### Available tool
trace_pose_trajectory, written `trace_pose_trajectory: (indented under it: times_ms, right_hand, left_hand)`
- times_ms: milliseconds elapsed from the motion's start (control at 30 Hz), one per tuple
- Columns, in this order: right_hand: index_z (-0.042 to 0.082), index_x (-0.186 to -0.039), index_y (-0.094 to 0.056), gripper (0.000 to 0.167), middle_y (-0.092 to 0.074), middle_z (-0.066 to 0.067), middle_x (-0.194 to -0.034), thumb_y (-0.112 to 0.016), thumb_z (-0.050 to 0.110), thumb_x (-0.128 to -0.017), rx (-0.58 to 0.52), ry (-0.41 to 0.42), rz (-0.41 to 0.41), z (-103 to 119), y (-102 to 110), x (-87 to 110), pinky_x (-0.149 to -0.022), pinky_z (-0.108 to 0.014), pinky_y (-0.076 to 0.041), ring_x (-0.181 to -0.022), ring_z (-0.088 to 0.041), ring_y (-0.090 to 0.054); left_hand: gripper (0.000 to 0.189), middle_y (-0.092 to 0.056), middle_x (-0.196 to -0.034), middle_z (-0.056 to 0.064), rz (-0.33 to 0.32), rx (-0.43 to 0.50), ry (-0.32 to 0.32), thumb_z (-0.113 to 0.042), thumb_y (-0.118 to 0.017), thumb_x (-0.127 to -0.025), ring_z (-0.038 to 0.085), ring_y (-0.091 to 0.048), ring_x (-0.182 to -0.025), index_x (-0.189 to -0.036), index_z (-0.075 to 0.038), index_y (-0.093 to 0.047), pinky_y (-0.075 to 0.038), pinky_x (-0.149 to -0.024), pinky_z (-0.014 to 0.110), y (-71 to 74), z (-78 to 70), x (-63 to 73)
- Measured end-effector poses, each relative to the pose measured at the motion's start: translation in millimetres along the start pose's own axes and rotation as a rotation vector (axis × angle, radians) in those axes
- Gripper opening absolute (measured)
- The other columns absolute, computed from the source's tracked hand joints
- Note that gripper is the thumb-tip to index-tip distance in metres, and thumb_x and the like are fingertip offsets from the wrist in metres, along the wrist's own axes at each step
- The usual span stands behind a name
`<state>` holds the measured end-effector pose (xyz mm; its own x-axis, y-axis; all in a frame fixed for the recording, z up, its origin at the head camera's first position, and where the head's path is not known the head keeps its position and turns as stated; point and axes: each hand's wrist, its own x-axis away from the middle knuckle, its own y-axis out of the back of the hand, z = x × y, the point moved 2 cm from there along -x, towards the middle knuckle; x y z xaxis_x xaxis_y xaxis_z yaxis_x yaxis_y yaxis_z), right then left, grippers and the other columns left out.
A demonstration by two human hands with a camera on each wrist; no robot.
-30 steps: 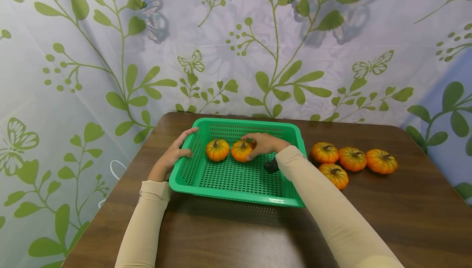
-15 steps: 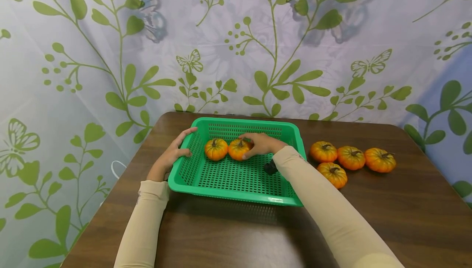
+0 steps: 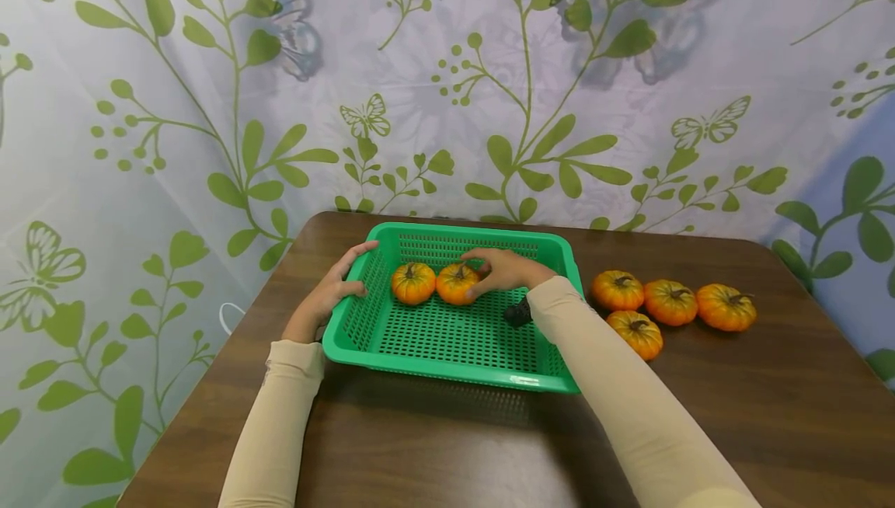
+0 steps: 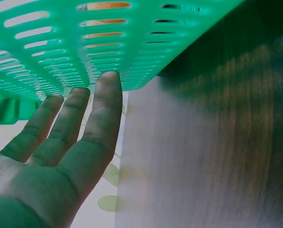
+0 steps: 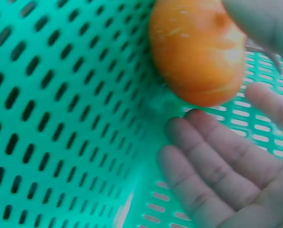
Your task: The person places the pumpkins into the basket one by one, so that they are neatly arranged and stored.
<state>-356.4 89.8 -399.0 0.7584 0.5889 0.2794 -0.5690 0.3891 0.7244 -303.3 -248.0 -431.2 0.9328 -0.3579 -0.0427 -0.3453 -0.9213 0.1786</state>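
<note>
A green plastic basket (image 3: 447, 381) with slotted walls sits on the table. My left hand (image 3: 327, 298) holds its left side, the thumb over the rim and several fingers against the outer wall, as the left wrist view shows. Inside the basket, a small orange pumpkin (image 3: 413, 284) stands next to a second pumpkin (image 3: 454, 284). My right hand (image 3: 509, 270) is at the right side of that second pumpkin, its fingers spread and loose around it. In the right wrist view, the thumb overlaps the pumpkin (image 5: 196, 57), while the other fingers extend below it.
Several more pumpkins (image 3: 671, 303) lie grouped on the brown table (image 3: 447, 454), right of the basket. A black object (image 3: 517, 314) is at my right wrist. Behind the table hangs a leaf-patterned cloth (image 3: 419, 151). A white cable (image 3: 229, 312) shows beyond the left edge.
The second pumpkin has shifted left, close to the first one. My right hand moved with it and its fingers have now loosened around it. The left hand keeps its place on the basket.
</note>
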Motion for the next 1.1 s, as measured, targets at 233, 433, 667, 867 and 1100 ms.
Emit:
trace_pose_trajectory:
  times_ms: [233, 433, 667, 867, 1100]
  right_hand:
    - [0.003, -0.167, -0.038, 0.078, -0.054, -0.030, -0.154, -0.076, 0.024, -0.102, -0.045, 0.021, -0.009, 4.9, 8.5, 10.1, -0.112, -0.059, -0.047, -0.142, -0.045, -0.052]
    - [0.001, -0.167, -0.036, 0.075, -0.050, -0.030, -0.158, -0.072, 0.021, -0.104, -0.071, 0.045, -0.035, 10.2, 15.2, 17.9, -0.112, -0.057, -0.048, -0.144, -0.044, -0.051]
    - [0.001, -0.165, -0.040, 0.071, -0.048, -0.031, -0.159, -0.071, 0.023, -0.105, -0.116, 0.080, -0.068, 19.2, 23.1, 33.7, -0.111, -0.058, -0.048, -0.144, -0.047, -0.051]
    - [-0.003, -0.164, -0.041, 0.067, -0.043, -0.031, -0.162, -0.069, 0.017, -0.106, -0.166, 0.146, -0.088, 26.2, 27.8, 47.2, -0.111, -0.057, -0.049, -0.142, -0.051, -0.051]
    - [-0.001, -0.162, -0.045, 0.065, -0.050, -0.028, -0.159, -0.071, 0.018, -0.105, -0.114, 0.223, -0.129, 32.7, 31.2, 62.4, -0.113, -0.057, -0.047, -0.137, -0.048, -0.057]
  left_hand:
    - [0.094, -0.026, -0.168, 0.032, 0.006, -0.004, -0.015, 0.001, -0.055, -0.084, 0.052, -0.046, -0.131, -0.172, -0.009, -0.024, -0.055, -0.086, 0.039, 0.7, -0.5, -0.2]
    - [0.095, -0.025, -0.169, 0.032, 0.005, -0.006, -0.015, 0.001, -0.055, -0.083, 0.053, -0.045, -0.133, -0.172, -0.009, -0.024, -0.055, -0.087, 0.039, 0.7, -1.5, 0.8]
    - [0.093, -0.027, -0.168, 0.031, 0.005, 0.009, -0.016, 0.002, -0.055, -0.084, 0.051, -0.046, -0.131, -0.172, -0.009, -0.024, -0.056, -0.086, 0.036, 1.3, -0.3, 0.6]
    - [0.094, -0.027, -0.167, 0.032, 0.006, 0.024, -0.022, 0.002, -0.055, -0.083, 0.049, -0.046, -0.130, -0.171, -0.008, -0.024, -0.056, -0.086, 0.035, 1.0, -0.9, 0.1]
    - [0.094, -0.028, -0.167, 0.032, 0.003, 0.022, -0.014, 0.002, -0.055, -0.084, 0.049, -0.047, -0.129, -0.171, -0.009, -0.024, -0.056, -0.086, 0.037, 0.7, -0.4, -0.3]
